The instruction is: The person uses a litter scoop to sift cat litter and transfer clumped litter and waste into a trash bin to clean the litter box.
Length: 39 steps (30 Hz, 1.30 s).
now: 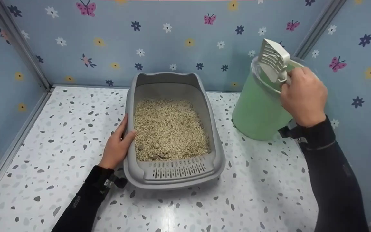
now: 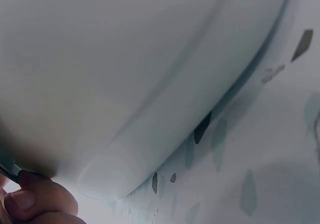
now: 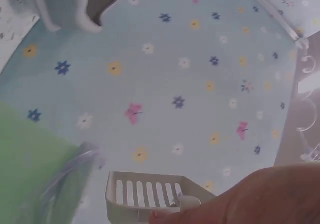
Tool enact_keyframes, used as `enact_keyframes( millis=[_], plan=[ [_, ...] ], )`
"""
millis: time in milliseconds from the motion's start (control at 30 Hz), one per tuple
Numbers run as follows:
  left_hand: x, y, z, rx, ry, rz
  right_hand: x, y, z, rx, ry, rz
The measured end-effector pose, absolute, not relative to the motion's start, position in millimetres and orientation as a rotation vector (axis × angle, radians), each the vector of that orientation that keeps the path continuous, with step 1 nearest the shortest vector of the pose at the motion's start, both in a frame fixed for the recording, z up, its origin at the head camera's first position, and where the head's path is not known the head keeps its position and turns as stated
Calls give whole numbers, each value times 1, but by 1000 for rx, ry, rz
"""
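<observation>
Flwr walls (image 1: 179,19), speckled sfc (image 1: 256,193), gry tray (image 1: 167,90).

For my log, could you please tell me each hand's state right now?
Left hand: holding the tray by its side.
Right hand: holding the scoop.

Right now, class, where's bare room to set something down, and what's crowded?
The white speckled surface is bare left of the left hand, in front of the grey plastic litter tray, and between it and the round green bin. Crowded: the tray's gripped left rim, and the bin's mouth, where the right hand holds a pale slotted scoop.
</observation>
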<state>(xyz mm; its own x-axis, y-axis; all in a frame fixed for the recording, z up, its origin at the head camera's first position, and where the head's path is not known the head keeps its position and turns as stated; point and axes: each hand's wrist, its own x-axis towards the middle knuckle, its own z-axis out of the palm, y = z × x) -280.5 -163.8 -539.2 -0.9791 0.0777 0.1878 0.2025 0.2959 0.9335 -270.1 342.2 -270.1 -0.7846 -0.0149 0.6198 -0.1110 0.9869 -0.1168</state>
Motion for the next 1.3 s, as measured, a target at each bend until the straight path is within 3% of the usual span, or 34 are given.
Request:
enact_keyframes(
  millis=[300,667,1000,1300],
  plan=[
    [-282,-164,-538,-233,-2458,-1773,-255,274,-275,519,-2789,246],
    [-282,-163,-539,-218,-2462,-1764,-285,209,-318,1055,-2973,-377],
    [-281,-164,-537,-265,-2454,-1772,-302,169,-332,1062,-2699,-1167],
    [-281,-164,-539,-264,-2458,-1774,-298,135,-346,1024,-2612,-1430]
  ],
)
